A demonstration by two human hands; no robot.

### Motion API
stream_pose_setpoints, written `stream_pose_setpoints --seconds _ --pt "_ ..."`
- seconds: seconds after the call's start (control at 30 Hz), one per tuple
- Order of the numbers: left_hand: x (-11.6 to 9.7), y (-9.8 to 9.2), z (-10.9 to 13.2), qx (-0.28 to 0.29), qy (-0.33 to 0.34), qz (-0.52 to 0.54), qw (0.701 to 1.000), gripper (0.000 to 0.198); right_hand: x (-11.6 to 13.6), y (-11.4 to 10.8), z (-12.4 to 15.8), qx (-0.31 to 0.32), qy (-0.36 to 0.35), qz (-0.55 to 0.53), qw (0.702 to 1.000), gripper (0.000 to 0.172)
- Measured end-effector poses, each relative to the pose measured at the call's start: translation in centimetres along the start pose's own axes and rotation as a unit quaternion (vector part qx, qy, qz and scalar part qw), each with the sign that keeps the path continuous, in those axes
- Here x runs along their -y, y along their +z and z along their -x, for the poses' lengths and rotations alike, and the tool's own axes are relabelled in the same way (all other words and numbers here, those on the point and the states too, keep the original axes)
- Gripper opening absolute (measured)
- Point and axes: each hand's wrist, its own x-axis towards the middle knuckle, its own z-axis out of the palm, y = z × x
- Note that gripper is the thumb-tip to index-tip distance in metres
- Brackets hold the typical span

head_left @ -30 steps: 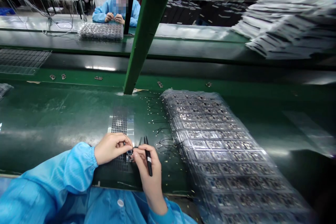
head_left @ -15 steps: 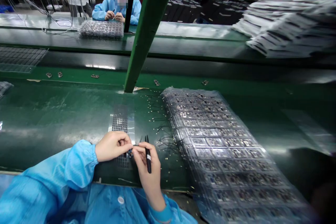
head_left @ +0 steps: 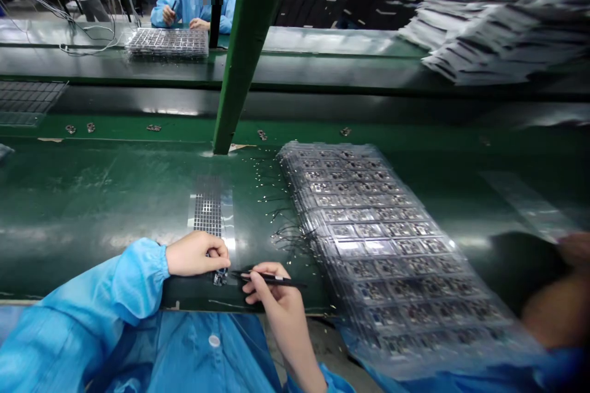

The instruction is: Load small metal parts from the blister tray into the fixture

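Note:
Between the fingertips of my left hand [head_left: 199, 254] is a small circuit board [head_left: 220, 276], dark with shiny parts, partly hidden by the fingers. My right hand [head_left: 276, 295] grips black tweezers [head_left: 276, 280], their tips pointing left toward the board. I cannot tell whether the tips touch it. Just beyond my left hand lies a strip with a grid of small dark squares [head_left: 208, 212] on a clear backing. Right of my hands stands a stack of clear trays [head_left: 391, 245] filled with small circuit boards, thin black wires [head_left: 288, 236] sticking out of its left side.
A green post [head_left: 249, 43] rises from the bench [head_left: 115, 196]. Several small metal parts [head_left: 153, 128] lie along the ledge. Across the line sits a person in blue [head_left: 184, 3] behind another tray stack [head_left: 168, 42]. White sheets [head_left: 498, 24] are piled at upper right. Another person's arm [head_left: 557, 307] shows at right.
My right hand has moved away from the left fingertips, and the tweezers have swung from upright to lying level, pointing left. The board shows more. Another person's arm has appeared at right.

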Motion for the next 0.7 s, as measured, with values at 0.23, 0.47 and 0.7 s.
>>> stream_pose_setpoints --seconds 0.23,0.47,0.7 --pt "-0.1 -0.9 0.2 0.037 0.038 -0.028 0.998 0.012 -0.4 0.1 -0.3 -0.012 -0.029 0.071 0.997 0.031" --pt "0.2 -1.0 0.1 0.06 0.018 -0.054 0.997 0.013 -0.6 0.8 -0.3 -0.032 -0.027 0.105 0.994 0.029" --pt "0.3 -0.8 0.0 0.058 0.016 -0.067 0.996 0.013 -0.5 0.9 -0.5 -0.014 -0.053 0.161 0.985 0.026"
